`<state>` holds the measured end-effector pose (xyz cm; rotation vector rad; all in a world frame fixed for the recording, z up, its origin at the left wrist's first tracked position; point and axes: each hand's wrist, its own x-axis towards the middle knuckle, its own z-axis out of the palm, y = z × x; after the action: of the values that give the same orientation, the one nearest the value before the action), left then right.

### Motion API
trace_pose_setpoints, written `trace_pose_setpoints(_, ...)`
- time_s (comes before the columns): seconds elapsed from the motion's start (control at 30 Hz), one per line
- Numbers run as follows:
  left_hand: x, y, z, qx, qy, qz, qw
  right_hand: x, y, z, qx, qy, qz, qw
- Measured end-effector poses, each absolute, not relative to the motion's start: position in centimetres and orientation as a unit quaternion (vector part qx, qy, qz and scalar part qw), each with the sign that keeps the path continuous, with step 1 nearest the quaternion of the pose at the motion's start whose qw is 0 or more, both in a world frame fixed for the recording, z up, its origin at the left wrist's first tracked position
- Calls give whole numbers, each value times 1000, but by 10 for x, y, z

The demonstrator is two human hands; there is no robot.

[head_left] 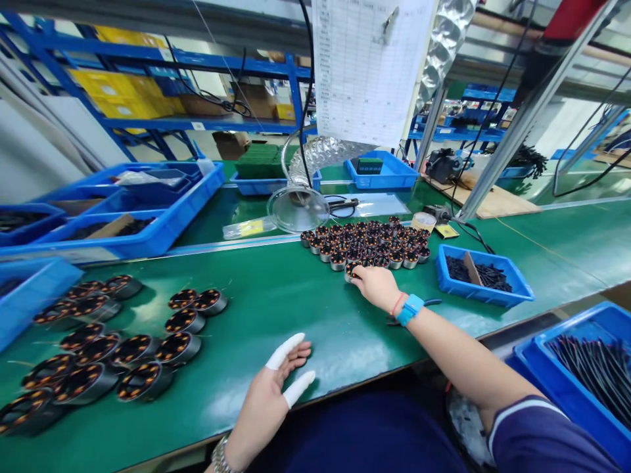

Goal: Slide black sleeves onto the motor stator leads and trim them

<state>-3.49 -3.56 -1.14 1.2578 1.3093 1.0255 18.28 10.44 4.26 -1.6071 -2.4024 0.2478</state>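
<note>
At a green counter [276, 295], a worker's right hand [377, 286] pinches a round wound part [350, 270] between thumb and fingers at the near edge of a tight cluster of similar parts [367, 240]; whether the pinched piece rests on the surface or is slightly raised cannot be told. The cluster sits at twelve o'clock from that hand, its metal rims and orange-and-black tops packed side by side. At eight o'clock from the right hand, the left hand [263, 401] hovers with its digits spread and holds nothing, white covers on the thumb and one finger. A looser group of wound parts [145, 381], thin wires poking from some, lies between nine and ten o'clock from the left hand. A blue strap [410, 309] circles the right wrist. At three o'clock from the right hand stands a blue tray [486, 299] of short black pieces [493, 277], split by a cardboard divider [472, 268]; farther out at four o'clock, a larger bin [547, 361] holds dark wires [594, 374]. A clear funnel-shaped hood [298, 210] on a foil duct [328, 154] rests at ten o'clock.
</note>
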Motion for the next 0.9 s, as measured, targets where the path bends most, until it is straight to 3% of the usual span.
trace_pose_setpoints(0.27,-40,-40,-16,528,553,420,489,198,126,21,-548,-769,219,248)
trace_pose_setpoints(0.47,-28,7,-3,649,565,346,375,251,121,4,-569,-654,355,350)
trace_pose_setpoints(0.7,32,67,1,612,527,413,422,194,109,-15,-488,-624,490,363)
trace_pose_setpoints(0.9,19,40,-13,502,563,494,432,187,118,-1,-430,-660,510,346)
